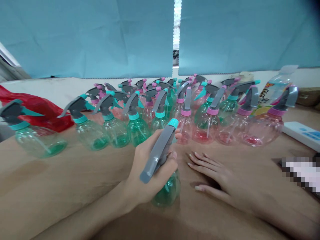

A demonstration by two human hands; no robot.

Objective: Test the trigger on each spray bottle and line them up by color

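Note:
My left hand (147,170) is closed round the neck of a green spray bottle (167,193) with a grey trigger head and a turquoise nozzle. The bottle is upright close in front of me; the fingers hide its collar and trigger. My right hand (212,173) lies on the table (100,186) to the right of it, fingers stretched out and holding nothing. Beyond both hands stand several more spray bottles, green ones such as the bottle (138,130) with a turquoise collar, and pink ones such as the bottle (205,128) with a pink collar.
A red plastic bag (47,111) lies at the left behind a green bottle. At the right are a labelled clear bottle (272,88), a white device with blue buttons (303,133) and a blurred-out flat object (302,171). Blue sheeting (87,36) covers the back.

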